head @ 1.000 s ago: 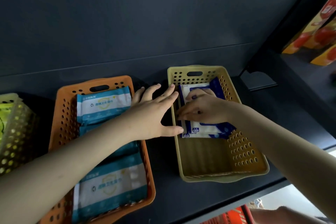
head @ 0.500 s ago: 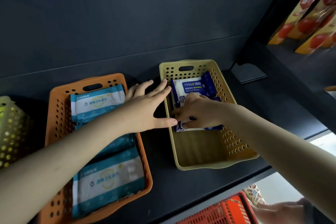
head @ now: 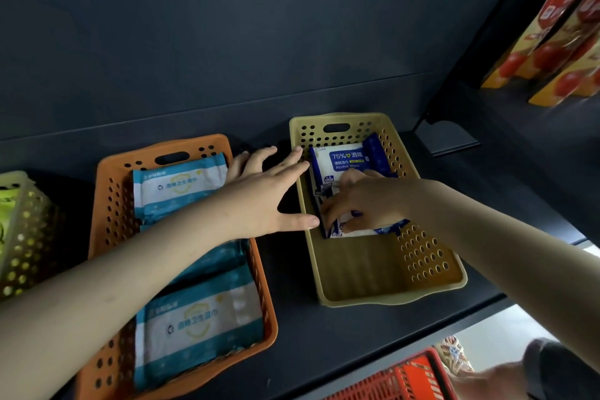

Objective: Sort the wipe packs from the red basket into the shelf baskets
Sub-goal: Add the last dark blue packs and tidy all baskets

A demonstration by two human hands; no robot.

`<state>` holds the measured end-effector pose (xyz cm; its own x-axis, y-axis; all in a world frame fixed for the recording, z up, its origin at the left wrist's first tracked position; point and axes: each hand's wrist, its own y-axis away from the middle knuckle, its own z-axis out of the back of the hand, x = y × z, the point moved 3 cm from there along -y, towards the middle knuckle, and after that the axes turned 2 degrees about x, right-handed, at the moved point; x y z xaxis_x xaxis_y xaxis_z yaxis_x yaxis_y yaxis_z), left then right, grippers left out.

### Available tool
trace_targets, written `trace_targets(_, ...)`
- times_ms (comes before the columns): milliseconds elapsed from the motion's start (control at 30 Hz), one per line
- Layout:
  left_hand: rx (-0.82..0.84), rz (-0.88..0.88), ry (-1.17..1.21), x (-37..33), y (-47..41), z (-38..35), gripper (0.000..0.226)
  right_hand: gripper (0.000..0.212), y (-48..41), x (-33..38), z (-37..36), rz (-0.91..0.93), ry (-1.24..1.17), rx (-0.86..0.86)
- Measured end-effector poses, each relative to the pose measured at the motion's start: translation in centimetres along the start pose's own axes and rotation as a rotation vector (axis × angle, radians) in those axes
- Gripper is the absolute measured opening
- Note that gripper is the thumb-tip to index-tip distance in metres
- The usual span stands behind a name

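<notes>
Blue wipe pack, right hand gripping it; left hand flat against basket

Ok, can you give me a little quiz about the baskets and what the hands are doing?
1. True or false: the teal wipe packs lie in the orange basket.
2. Fill the gap: the right hand holds blue wipe packs inside the ___ basket.
3. Pick one: the left hand is A) flat with straight fingers, B) gripping a pack, C) making a fist.

Key:
1. True.
2. Yellow: it is the yellow basket.
3. A.
</notes>
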<state>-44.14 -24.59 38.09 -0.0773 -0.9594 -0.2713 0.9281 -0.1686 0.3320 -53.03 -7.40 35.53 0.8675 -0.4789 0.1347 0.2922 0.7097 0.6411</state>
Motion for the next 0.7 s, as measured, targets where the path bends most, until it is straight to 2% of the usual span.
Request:
trace_targets(267, -0.005, 0.003, -0.001, -0.1, -0.1, -0.2, 0.093, 0.037, -0.4, 0.5, -0.5, 0.021, 0.097, 0.036)
trace_targets(500, -0.001, 0.008, -0.008, 0.1, 0.0, -0.1, 0.093, 0.034, -0.2, 0.1, -0.5, 0.017, 0.055, 0.002)
trace_targets(567, 0.012, 0.007, 0.002, 0.0, 0.0, -0.1, 0.094, 0.036, 0.3, -0.1, -0.1, -0.006, -0.083, -0.058)
trace_targets(633, 0.017, 0.006, 0.011, 0.1, 0.0, -0.1, 0.094, 0.032, 0.7, -0.6, 0.0, -0.044, -0.243, -0.217)
trace_targets(700, 0.017, 0.004, 0.022, -0.1, 0.0, -0.1, 0.094, 0.02, 1.1, -1.0, -0.2, -0.054, -0.278, -0.385)
